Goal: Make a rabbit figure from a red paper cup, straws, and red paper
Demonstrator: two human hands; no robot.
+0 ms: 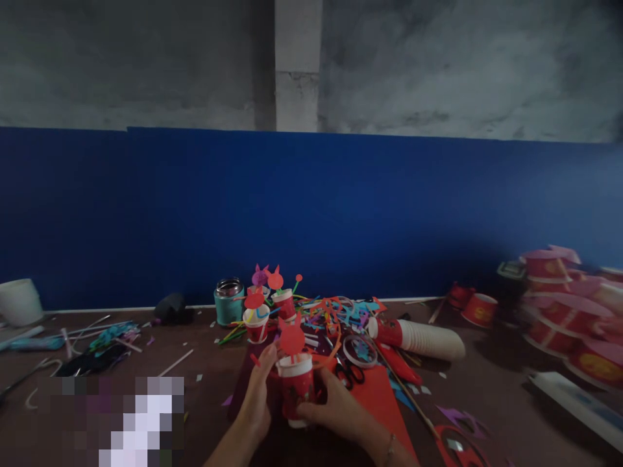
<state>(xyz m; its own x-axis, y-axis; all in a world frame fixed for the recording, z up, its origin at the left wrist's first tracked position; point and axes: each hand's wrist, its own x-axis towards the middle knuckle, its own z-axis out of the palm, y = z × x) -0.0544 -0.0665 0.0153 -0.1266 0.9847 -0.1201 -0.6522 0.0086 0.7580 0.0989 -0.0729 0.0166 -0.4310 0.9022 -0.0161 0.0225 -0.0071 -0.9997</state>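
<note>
Holding the red cup [298, 389] left of the cup stack [431, 340]: right hand [341, 405], fingers curled partly closed. Left hand [257, 399] alongside, grip indeterminable. Eared cutout [292, 338] upright, apparently nearly finished; stack shows none.

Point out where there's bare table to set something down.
Two patches look mostly bare: one between the pale straw and the left hand, with a few scraps; one between the stack of cups and the long white object. Beyond the held cup it is crowded with paper strips, scissors and decorated cups.
</note>
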